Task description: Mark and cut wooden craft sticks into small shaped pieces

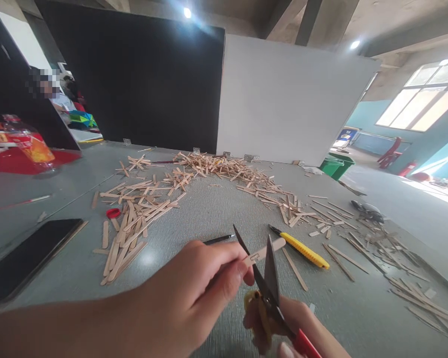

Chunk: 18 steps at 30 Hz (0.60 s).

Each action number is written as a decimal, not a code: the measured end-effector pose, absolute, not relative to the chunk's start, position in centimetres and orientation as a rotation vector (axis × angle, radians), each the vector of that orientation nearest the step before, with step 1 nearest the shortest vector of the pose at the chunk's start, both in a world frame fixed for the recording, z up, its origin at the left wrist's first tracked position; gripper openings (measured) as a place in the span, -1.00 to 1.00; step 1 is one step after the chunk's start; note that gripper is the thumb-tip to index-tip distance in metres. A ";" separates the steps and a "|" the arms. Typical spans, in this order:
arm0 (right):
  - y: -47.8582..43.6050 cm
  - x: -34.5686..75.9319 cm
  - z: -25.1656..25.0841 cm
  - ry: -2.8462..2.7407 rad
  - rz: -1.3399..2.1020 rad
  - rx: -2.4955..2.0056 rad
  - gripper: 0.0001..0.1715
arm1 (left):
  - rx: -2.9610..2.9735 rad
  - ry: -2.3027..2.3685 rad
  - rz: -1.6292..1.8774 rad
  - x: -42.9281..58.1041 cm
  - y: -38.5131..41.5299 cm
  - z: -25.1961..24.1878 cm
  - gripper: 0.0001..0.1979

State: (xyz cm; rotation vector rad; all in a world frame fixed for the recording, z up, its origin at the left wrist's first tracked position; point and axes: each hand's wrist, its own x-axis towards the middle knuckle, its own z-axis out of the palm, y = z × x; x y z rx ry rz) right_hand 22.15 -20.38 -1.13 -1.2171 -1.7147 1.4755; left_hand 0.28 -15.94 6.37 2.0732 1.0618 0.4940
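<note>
Wood sticks [132, 233] and yellow plastic cutter [304, 249] lie close; left hand [203, 288] pinches flat stick [259, 255], right hand [300, 318] grips spread-bladed scissors [272, 278].

A bright window [420, 99] tops a seemingly blue wall [364, 117].

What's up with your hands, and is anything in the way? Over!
Left hand pinching marked wooden stick. Right hand holding scissors, open at stick. Yellow cutter close by, seemingly not blocking.
</note>
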 end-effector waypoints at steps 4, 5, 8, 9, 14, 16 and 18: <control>-20.3 22.2 -1.6 -1.744 1.409 -1.178 0.00 | 2.140 1.056 0.535 -0.1 -16.4 5.4 -0.59; -20.3 22.2 -1.6 -1.760 1.384 -1.183 -0.06 | 2.156 1.065 0.549 -0.2 -16.5 5.1 -0.64; -20.4 22.0 -1.4 -1.779 1.349 -1.205 -0.25 | 2.188 1.076 0.567 -0.7 -16.5 4.5 -0.71; -20.5 22.0 -1.4 -1.777 1.342 -1.211 -0.27 | 2.192 1.074 0.567 -0.7 -16.4 4.4 -0.72; -20.7 21.9 -1.3 -1.760 1.310 -1.240 -0.26 | 2.205 1.061 0.529 -0.7 -16.5 4.1 -0.69; -20.7 21.9 -1.1 -1.750 1.320 -1.248 -0.25 | 2.210 1.058 0.531 -0.7 -16.5 4.0 -0.67; -20.7 21.8 -0.9 -1.742 1.341 -1.255 -0.25 | 2.218 1.044 0.525 -0.7 -16.5 4.0 -0.67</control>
